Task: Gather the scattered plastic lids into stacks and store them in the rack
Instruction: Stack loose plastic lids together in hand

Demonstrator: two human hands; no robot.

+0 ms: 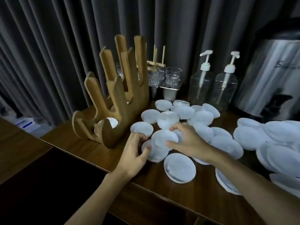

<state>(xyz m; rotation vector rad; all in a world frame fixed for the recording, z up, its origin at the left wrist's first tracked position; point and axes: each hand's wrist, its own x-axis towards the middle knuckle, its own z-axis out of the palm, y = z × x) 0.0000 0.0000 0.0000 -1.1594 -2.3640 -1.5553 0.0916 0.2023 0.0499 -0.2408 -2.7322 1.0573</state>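
Note:
Several translucent white plastic lids lie scattered across the dark wooden counter. A wooden slotted rack stands at the left, with one white lid lying in its lowest slot. My right hand grips a tilted lid by its rim, thumb at the front and fingers curled over the back. My left hand pinches the left edge of a lid lying just below the tilted one. A further lid lies near the counter's front edge.
Two clear pump bottles and a steel urn stand at the back right. Glass tumblers sit on a small stand behind the rack. A large heap of lids fills the right side. Grey curtains hang behind.

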